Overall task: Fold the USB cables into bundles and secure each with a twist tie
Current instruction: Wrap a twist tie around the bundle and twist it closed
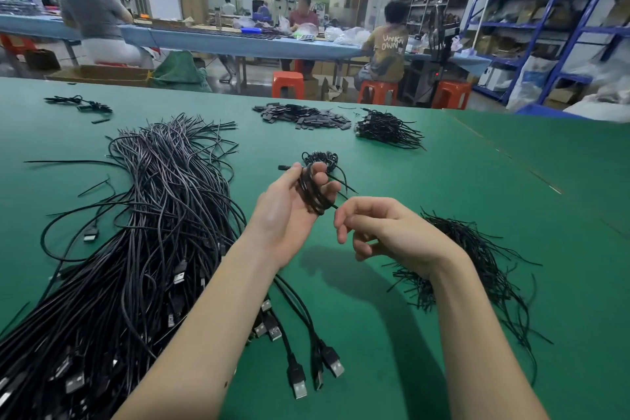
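Cable bundle (312, 193) sits gripped in the left hand (289, 211). Right hand (381, 232), at four o'clock, seemingly pinches a twist tie (341, 196)

Small assembly workshop / factory floor. Big green work table (409, 153) w/ a heap of black USB cables (143, 232) at 9 o'clock. At 12 o'clock, a long blue bench (238, 41) w/ seated workers (388, 44) on orange plastic stools (288, 83). At 2 o'clock, blue steel shelving (545, 27) stacked w/ boxes & bags; strip lights overhead.
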`<state>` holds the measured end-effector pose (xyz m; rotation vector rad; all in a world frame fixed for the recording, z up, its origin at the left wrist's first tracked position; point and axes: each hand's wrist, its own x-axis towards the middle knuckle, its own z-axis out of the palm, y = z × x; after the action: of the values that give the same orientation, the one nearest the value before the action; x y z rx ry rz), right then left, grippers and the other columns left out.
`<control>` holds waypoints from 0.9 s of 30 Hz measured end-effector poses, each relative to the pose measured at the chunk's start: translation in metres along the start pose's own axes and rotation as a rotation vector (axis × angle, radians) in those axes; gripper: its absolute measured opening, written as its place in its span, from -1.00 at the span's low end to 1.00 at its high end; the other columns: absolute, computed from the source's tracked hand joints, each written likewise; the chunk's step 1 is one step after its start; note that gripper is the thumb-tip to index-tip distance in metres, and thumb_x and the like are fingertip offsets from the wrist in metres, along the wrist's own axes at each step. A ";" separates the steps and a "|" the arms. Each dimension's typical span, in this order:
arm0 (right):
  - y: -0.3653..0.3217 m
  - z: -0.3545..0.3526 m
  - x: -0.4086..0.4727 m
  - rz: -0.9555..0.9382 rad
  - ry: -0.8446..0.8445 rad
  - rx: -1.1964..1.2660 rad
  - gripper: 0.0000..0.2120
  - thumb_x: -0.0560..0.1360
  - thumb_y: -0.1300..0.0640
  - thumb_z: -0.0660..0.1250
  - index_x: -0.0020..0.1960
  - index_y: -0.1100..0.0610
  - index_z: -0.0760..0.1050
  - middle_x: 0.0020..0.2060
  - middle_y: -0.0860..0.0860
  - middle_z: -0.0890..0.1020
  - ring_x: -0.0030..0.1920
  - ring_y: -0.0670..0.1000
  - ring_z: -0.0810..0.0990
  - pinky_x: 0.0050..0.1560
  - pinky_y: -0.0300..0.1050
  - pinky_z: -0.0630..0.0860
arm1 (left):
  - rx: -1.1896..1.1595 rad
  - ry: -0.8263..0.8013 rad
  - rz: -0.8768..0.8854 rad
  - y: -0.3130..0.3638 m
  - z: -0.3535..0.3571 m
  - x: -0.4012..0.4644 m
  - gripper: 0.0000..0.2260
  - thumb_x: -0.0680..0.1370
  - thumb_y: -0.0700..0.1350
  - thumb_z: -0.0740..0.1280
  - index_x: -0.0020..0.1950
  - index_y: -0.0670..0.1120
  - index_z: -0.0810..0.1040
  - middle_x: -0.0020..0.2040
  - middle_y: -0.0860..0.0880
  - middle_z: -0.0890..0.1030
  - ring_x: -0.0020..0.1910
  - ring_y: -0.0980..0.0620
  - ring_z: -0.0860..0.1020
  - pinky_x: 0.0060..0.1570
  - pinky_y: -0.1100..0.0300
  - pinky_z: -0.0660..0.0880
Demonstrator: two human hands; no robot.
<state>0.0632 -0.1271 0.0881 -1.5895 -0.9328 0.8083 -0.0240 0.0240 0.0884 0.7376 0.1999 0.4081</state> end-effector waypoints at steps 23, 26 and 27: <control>0.003 0.005 0.017 -0.130 0.520 -0.080 -0.94 0.50 0.14 0.50 -0.08 0.12 0.70 -0.36 -0.03 0.68 -0.37 -0.12 0.58 -0.40 -0.28 0.46 | 0.986 -0.005 0.328 -0.022 -0.005 0.002 -0.64 0.73 0.03 0.03 -0.21 -0.05 0.36 -0.37 0.06 0.44 -0.28 0.04 0.41 -0.15 0.15 0.33; 0.003 0.011 0.022 -0.126 0.551 0.047 -0.93 0.52 0.22 0.48 -0.01 0.14 0.68 -0.34 0.03 0.68 -0.42 -0.08 0.59 -0.37 -0.25 0.55 | 1.075 0.026 0.341 -0.028 -0.009 0.003 -0.73 0.71 0.05 0.05 -0.08 0.02 0.43 -0.24 0.07 0.56 -0.24 0.15 0.52 -0.17 0.24 0.41; 0.004 0.012 0.024 -0.123 0.562 0.097 -0.90 0.52 0.24 0.48 0.03 0.15 0.68 -0.35 0.04 0.67 -0.44 -0.06 0.58 -0.35 -0.23 0.57 | 1.129 0.015 0.346 -0.029 -0.010 0.003 -0.78 0.71 0.03 0.06 -0.01 0.01 0.43 -0.16 0.04 0.60 -0.16 0.14 0.57 -0.13 0.24 0.46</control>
<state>0.0640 -0.1012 0.0813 -1.5386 -0.5654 0.2845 -0.0157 0.0124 0.0616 1.8962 0.3192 0.6283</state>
